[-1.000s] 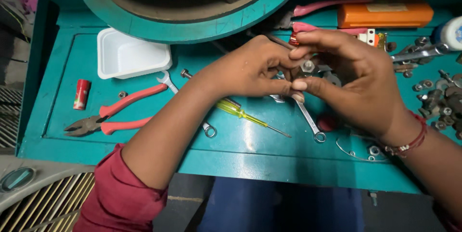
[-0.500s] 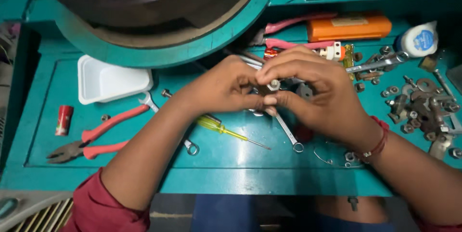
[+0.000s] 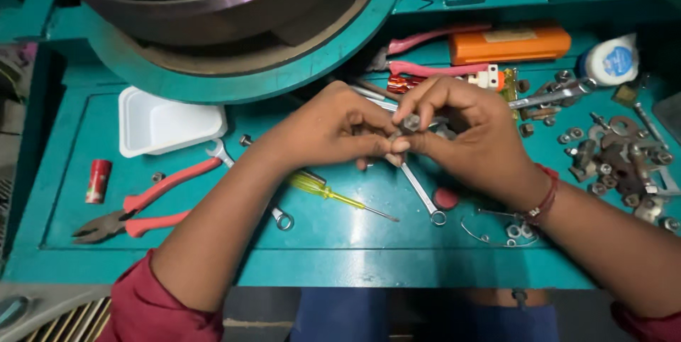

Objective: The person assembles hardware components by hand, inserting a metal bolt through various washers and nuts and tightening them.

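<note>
Both my hands meet over the middle of a teal metal tray (image 3: pixel 333 232). My left hand (image 3: pixel 333 129) and my right hand (image 3: pixel 464 133) pinch a small grey hex nut and bolt (image 3: pixel 410 124) between their fingertips. Whether the nut sits on a bolt shank is hidden by the fingers. A small steel spanner (image 3: pixel 422 196) lies just below my fingers. A yellow-handled screwdriver (image 3: pixel 333 194) lies under my left wrist.
A white plastic tray (image 3: pixel 167 122), red-handled pliers (image 3: pixel 138 203) and a small red cylinder (image 3: pixel 98 180) lie at the left. An orange box (image 3: pixel 509 44), a white bottle (image 3: pixel 611 59) and several loose nuts and washers (image 3: pixel 617 161) are at the right. A big round machine housing (image 3: pixel 234 23) overhangs the back.
The view shifted slightly down and left a second ago, then steadied. My fingers have turned a little on the nut; my hands stay together in the same spot.
</note>
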